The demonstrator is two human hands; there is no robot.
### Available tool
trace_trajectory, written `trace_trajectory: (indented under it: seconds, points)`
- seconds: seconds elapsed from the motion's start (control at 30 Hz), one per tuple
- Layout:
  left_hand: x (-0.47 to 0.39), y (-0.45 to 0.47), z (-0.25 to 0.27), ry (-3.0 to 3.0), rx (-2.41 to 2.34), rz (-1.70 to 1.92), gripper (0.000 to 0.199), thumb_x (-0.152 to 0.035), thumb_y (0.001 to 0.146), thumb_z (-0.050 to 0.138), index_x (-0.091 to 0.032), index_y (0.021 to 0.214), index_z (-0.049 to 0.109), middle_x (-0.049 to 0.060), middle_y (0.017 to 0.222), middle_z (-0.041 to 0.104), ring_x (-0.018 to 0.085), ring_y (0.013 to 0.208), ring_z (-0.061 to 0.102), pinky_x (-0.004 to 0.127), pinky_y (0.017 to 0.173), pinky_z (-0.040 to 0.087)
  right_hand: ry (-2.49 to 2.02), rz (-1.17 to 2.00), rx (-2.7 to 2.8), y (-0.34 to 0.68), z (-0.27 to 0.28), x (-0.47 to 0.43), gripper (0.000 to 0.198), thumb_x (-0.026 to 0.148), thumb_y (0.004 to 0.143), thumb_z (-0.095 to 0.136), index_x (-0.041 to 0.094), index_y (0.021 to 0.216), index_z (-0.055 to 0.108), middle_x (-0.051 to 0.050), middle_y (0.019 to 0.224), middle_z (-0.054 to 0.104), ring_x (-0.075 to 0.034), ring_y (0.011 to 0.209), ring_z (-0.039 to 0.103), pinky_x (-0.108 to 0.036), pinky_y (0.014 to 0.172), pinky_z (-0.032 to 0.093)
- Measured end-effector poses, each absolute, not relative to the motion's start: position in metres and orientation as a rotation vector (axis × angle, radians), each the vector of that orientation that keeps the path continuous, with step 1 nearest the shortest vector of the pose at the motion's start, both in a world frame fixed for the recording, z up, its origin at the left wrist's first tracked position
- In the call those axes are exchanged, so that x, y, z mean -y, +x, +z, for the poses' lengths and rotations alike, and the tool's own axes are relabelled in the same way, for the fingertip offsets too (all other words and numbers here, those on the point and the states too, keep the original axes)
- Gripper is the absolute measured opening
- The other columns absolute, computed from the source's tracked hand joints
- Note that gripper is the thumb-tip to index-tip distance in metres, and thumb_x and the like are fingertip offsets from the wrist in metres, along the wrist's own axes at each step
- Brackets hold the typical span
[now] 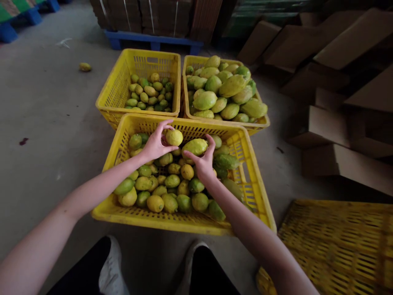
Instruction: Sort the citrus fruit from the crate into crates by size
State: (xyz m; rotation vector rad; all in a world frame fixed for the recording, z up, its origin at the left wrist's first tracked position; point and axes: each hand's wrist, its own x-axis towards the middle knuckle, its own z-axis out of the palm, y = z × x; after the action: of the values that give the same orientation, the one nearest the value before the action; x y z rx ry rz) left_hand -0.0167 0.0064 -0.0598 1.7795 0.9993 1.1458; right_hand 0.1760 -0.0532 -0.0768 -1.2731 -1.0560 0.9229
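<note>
My left hand (157, 143) is closed around a small, round yellow lemon (174, 137), thumb below and fingers above it. Beside it, my right hand (204, 160) grips a larger, longer yellow-green lemon (194, 147) between thumb and fingers. Both hands are over the near yellow crate (184, 227), where many green and yellow lemons lie loose. Behind it on the left, another yellow crate (107, 96) contains small lemons (150, 91). The crate (258, 126) at the back right is heaped with big, long lemons (232, 85).
An upturned yellow crate (337, 241) lies at the lower right. Cardboard boxes (327, 125) are piled along the right side. A blue pallet (153, 41) with stacked cardboard stands at the back. One stray lemon (85, 66) rests on the grey floor (55, 135) at left.
</note>
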Motion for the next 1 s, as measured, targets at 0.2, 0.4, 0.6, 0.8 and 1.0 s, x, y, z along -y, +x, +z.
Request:
trace_trajectory:
  seconds: [0.2,0.4,0.6,0.8,1.0]
  points:
    - [-0.005,-0.021,-0.057,2.201,-0.917,1.226,0.074,-0.016,0.074,0.082,-0.023,0.138,0.045,0.010,0.127,0.061,0.025,0.116,0.063,0.035,0.091,0.055,-1.327,0.232,1.391,0.181,-0.078,0.056,0.074,0.035,0.074,0.078,0.028,0.135,0.038,-0.011,0.131,0.045,-0.032,0.128,0.048,-0.059,0.114,0.039]
    - [0.000,-0.023,-0.053,2.385,-0.774,1.266,0.074,-0.007,0.076,0.073,-0.026,0.141,0.042,0.009,0.128,0.060,0.026,0.120,0.062,0.039,0.097,0.054,-1.229,0.079,1.588,0.178,-0.080,0.059,0.064,0.028,0.083,0.068,0.029,0.138,0.036,-0.011,0.127,0.048,-0.030,0.121,0.054,-0.056,0.104,0.050]
    - [0.002,-0.024,-0.049,2.422,-0.826,1.157,0.062,-0.005,0.074,0.068,-0.026,0.130,0.051,0.009,0.129,0.058,0.028,0.124,0.059,0.046,0.107,0.048,-1.213,0.013,1.634,0.177,-0.079,0.061,0.056,0.022,0.084,0.064,0.029,0.135,0.044,-0.010,0.125,0.050,-0.029,0.118,0.055,-0.058,0.107,0.049]
    - [0.000,-0.026,-0.049,2.368,-0.857,1.103,0.055,-0.010,0.073,0.072,-0.027,0.124,0.058,0.008,0.124,0.056,0.029,0.121,0.057,0.048,0.107,0.047,-1.241,0.109,1.642,0.182,-0.077,0.060,0.056,0.020,0.080,0.063,0.031,0.133,0.048,-0.010,0.125,0.050,-0.031,0.120,0.055,-0.060,0.109,0.046]
    - [-0.002,-0.028,-0.047,2.257,-0.887,1.098,0.055,-0.013,0.073,0.075,-0.027,0.124,0.059,0.008,0.123,0.058,0.027,0.111,0.059,0.044,0.098,0.050,-1.237,0.135,1.639,0.182,-0.077,0.060,0.050,0.023,0.081,0.063,0.030,0.130,0.051,-0.010,0.123,0.053,-0.032,0.119,0.056,-0.059,0.108,0.047]
